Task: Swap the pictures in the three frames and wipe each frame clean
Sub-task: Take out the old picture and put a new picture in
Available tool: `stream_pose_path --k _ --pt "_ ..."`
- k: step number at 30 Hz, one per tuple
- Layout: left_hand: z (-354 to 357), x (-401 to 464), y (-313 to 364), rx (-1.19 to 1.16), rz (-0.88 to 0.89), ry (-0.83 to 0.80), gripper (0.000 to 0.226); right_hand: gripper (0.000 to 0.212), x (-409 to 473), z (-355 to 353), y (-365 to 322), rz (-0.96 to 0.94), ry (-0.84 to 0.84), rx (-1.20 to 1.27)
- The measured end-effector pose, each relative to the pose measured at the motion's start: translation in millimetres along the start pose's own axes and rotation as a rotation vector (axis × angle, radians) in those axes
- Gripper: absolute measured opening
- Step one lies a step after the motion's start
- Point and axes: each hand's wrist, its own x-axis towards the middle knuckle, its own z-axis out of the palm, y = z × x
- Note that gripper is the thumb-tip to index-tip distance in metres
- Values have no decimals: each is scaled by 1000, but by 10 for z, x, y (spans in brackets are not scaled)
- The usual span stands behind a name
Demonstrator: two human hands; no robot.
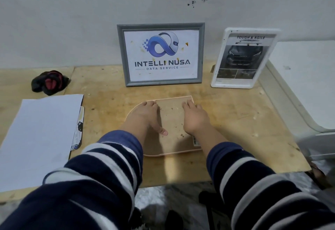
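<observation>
A pinkish frame [172, 121] lies face down on the wooden table, its brown backing board up. My left hand [145, 117] lies flat on the board's left part, fingertips at the far edge, thumb stretched toward the middle. My right hand [194, 117] lies flat on the right part, fingertips near the far right corner. A grey frame [121, 53] with a logo picture leans upright against the wall behind. A white frame [233, 84] with a car picture stands to its right. A black and red cloth [49, 83] sits bunched at the far left.
A white sheet of paper [39, 135] lies at the left over other prints [79, 131]. A white appliance or cabinet [304, 77] borders the table on the right. The table's [235, 121] front edge runs just under my forearms. Yellowish specks dot the grey frame's glass.
</observation>
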Motion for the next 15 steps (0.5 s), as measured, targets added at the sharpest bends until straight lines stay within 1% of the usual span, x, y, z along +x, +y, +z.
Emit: stream_pose_path --k 2,5,9,12,15 --pt "31 -19 -21 0 16 4 115 81 -2 20 -7 4 5 -4" --pt "92 -4 -58 -6 22 36 117 80 9 18 -20 0 7 -40" --pt "159 2 -69 -29 20 53 117 83 24 -27 13 -11 -37 -99" --pt "202 -38 -75 -121 30 69 114 89 9 -89 37 -1 -137 -46" --pt "270 -118 -98 -276 29 109 108 96 -37 -141 25 30 -255 -22"
